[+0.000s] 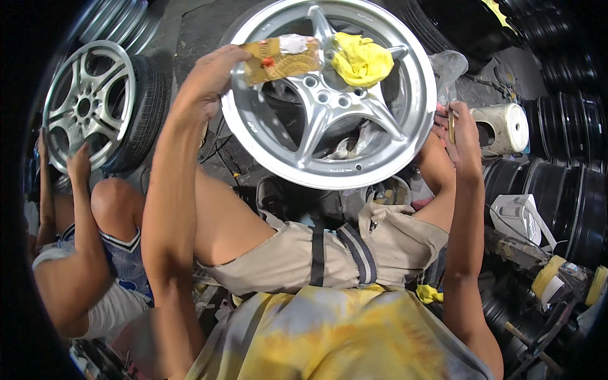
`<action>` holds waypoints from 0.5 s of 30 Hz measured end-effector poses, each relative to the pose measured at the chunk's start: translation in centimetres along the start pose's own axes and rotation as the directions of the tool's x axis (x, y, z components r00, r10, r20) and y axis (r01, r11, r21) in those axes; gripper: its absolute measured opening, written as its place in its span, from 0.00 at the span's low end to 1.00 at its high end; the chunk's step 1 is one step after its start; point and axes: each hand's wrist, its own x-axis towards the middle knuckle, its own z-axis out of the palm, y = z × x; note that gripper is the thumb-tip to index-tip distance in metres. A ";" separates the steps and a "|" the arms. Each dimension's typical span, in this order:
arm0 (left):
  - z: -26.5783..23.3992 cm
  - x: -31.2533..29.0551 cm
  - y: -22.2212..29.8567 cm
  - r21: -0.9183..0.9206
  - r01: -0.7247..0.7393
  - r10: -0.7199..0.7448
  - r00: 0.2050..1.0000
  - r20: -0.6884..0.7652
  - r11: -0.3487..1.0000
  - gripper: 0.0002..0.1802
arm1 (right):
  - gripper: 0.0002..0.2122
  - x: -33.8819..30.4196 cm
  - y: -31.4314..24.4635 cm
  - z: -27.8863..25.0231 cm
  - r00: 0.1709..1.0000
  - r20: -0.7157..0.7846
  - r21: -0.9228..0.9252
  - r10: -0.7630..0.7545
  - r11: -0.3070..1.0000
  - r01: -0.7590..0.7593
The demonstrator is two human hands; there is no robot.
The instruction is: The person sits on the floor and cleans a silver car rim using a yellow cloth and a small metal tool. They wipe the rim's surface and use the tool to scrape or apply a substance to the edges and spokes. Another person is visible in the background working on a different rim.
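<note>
A silver five-spoke alloy wheel (315,123) stands in front of me at knee height, tilted toward me. My left hand (212,75), at the wheel's upper left, grips a brown cardboard piece (266,65). That piece carries a white, paste-like patch and a small orange-red smear, and overlaps the wheel. Bunched on the hub and upper spokes lies a yellow cloth (362,61). By the right edge of the rim, my right hand (464,130) is closed on a thin, flat, tan strip (451,125); its exact kind is unclear.
At left, another person's hand (79,163) is near a second silver wheel (83,107), with a tire (149,111) behind it. Black wheels (563,126) are stacked at right, beside a white cylindrical container (506,128) and a white box-shaped object (516,215). Clear plastic (448,71) lies behind my wheel.
</note>
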 end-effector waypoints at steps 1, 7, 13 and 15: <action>0.8 -0.5 0.2 -0.003 0.017 -0.017 1.000 -0.010 1.000 0.15 | 0.14 0.4 0.7 -1.0 1.000 0.022 0.000 0.020 1.000 -0.020; 2.6 -1.8 2.0 0.093 0.009 -0.018 0.995 0.095 0.996 0.33 | 0.14 -3.8 2.1 0.6 0.992 -0.105 0.057 -0.066 0.996 0.072; 2.6 -1.5 2.0 0.065 -0.063 0.062 0.998 0.014 0.996 0.22 | 0.16 -5.9 2.5 0.5 0.997 -0.023 0.241 -0.070 0.968 0.074; 1.2 -0.5 1.7 0.049 -0.145 0.150 0.981 -0.124 0.988 0.20 | 0.16 -5.9 3.1 0.2 0.993 -0.090 0.289 -0.078 0.952 0.101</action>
